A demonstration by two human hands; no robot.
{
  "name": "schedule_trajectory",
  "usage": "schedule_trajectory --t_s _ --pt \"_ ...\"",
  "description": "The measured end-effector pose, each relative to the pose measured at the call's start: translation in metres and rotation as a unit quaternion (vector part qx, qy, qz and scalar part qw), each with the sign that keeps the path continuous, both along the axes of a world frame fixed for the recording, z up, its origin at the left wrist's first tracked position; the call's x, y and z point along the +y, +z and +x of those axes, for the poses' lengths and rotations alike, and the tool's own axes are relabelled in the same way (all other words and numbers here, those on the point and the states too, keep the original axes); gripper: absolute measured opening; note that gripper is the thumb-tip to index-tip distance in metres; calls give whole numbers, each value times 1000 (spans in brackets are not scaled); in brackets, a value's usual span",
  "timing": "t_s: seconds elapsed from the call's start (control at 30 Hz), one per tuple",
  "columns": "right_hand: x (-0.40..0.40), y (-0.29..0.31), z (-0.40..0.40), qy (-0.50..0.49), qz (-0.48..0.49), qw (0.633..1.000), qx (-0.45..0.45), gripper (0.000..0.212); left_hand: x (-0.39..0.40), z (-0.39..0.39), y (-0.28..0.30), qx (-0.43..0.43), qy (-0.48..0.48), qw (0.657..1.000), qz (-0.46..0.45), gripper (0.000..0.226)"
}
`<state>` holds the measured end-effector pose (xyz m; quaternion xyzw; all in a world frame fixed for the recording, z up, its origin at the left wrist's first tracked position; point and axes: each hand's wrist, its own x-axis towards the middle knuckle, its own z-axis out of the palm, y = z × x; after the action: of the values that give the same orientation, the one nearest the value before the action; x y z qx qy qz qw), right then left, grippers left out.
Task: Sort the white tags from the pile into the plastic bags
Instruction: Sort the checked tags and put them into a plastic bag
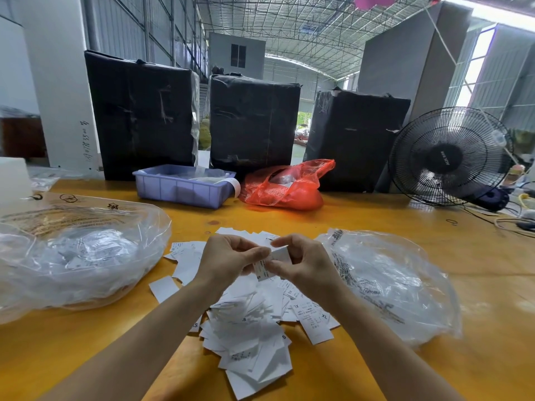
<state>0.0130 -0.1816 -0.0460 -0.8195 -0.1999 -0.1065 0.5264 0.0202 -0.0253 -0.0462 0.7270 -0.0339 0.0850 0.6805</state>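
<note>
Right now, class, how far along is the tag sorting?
Done: the left plastic bag already holds many tags. In hand: both hands, left hand and right hand, pinch one tag. Left: a big pile on the table; the right plastic bag looks nearly empty.

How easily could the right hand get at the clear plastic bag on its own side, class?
Probably easily: the right hand, now pinching a white tag, has the clear plastic bag lying just beside it with nothing between.
</note>
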Motion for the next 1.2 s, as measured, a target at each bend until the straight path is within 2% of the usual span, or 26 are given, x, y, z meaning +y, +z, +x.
schedule_trajectory --t_s 0.27,0.37,0.47,0.63,0.7,0.77,0.83,0.93,1.2 --pt "1 -1 2 -5 14 1000 5 22 0 1 0 10 14 1000 0 21" --pt "0 -1 3 -35 39 999 -12 15 0 1 1 37 -29 998 -51 15" --pt "-2 -1 4 -52 58 997 -6 11 0 1 4 58 -53 993 -88 19" --pt "-3 3 1 -43 94 994 19 16 0 2 4 65 -27 993 -99 13" --pt "-1 4 -2 -16 114 993 18 27 1 3 5 63 -17 994 -90 12" --pt "0 5 -2 -6 148 989 16 35 1 2 6 62 -14 995 -80 16" --pt "0 6 -2 -21 165 986 4 30 2 1 7 65 -16 996 -66 23" --pt "-1 5 -2 -53 127 990 -32 20 2 1 7 67 -26 996 -57 24" --pt "-1 3 -1 -90 74 987 -110 14 3 -2 8 59 -50 997 -11 32"
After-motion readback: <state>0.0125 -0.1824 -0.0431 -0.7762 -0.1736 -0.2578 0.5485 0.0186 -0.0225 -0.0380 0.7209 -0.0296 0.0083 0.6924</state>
